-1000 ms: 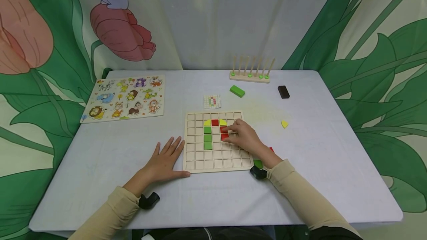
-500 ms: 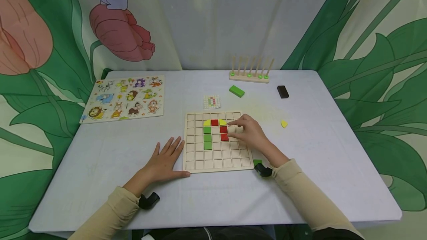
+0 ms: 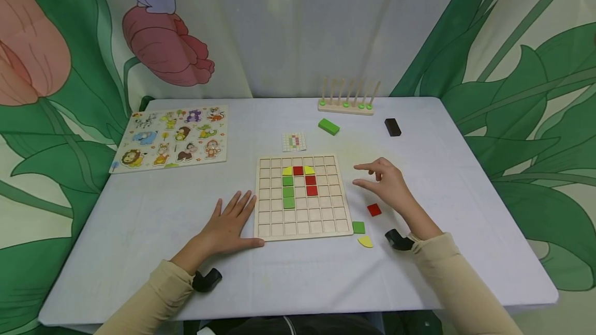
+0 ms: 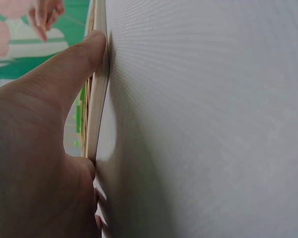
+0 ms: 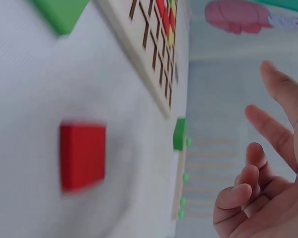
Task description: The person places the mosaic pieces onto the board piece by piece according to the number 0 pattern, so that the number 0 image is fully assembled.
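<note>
A wooden grid board (image 3: 302, 221) lies mid-table with green, red and yellow tiles set in its upper cells. My left hand (image 3: 230, 224) rests flat on the table, its thumb (image 4: 74, 59) against the board's left edge (image 4: 97, 99). My right hand (image 3: 384, 185) hovers empty to the right of the board, fingers loosely spread. Just below it lies a loose red tile (image 3: 374, 210) (image 5: 83, 156). A green tile (image 3: 358, 227) (image 5: 59, 12) and a yellow quarter-round tile (image 3: 365, 242) sit by the board's lower right corner.
An animal puzzle board (image 3: 172, 138) lies at the left. A small pattern card (image 3: 294, 141), a green block (image 3: 328, 126) (image 5: 179, 134), a dark block (image 3: 392, 127) and a peg rack (image 3: 345, 102) stand toward the back. The table's edges show on all sides.
My right hand has lifted off the board's red tiles and moved right, off the board. The red, green and yellow loose tiles it covered now show. The left hand has not moved.
</note>
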A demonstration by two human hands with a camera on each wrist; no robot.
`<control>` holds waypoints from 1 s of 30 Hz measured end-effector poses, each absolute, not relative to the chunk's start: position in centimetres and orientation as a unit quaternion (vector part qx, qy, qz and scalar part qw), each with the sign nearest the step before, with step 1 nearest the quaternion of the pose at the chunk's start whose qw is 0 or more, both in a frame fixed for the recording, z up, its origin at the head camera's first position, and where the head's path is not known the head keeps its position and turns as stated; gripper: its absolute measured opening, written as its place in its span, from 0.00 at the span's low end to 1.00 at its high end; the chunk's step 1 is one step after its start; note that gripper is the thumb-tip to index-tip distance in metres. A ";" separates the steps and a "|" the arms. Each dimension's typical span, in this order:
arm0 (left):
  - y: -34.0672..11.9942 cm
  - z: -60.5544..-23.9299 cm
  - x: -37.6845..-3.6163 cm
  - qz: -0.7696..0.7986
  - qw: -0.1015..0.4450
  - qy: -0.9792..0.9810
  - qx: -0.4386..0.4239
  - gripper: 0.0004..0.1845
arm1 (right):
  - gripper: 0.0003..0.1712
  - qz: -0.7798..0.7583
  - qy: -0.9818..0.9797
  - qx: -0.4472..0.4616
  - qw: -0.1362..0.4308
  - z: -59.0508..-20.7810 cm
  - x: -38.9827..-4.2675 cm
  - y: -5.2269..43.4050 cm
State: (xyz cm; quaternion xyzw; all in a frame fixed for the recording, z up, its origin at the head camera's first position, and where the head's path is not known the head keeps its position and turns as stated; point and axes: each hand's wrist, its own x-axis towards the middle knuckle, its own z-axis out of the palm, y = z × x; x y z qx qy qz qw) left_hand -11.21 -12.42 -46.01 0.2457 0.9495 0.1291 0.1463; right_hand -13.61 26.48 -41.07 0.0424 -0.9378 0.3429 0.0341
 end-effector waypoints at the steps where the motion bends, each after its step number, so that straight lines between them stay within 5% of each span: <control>1: -12.4 -46.1 -11.2 0.129 0.146 0.949 0.246 0.58 | 0.25 0.340 -0.939 0.040 0.033 -41.1 -13.4 27.0; 13: -12.5 -46.2 -11.3 0.124 0.146 0.950 0.246 0.58 | 0.23 0.376 -0.921 0.095 -0.044 -44.2 -11.2 32.6; 30: -12.4 -45.9 -11.2 0.123 0.151 0.950 0.242 0.58 | 0.20 0.277 -0.948 0.148 -0.051 -46.0 -11.0 33.7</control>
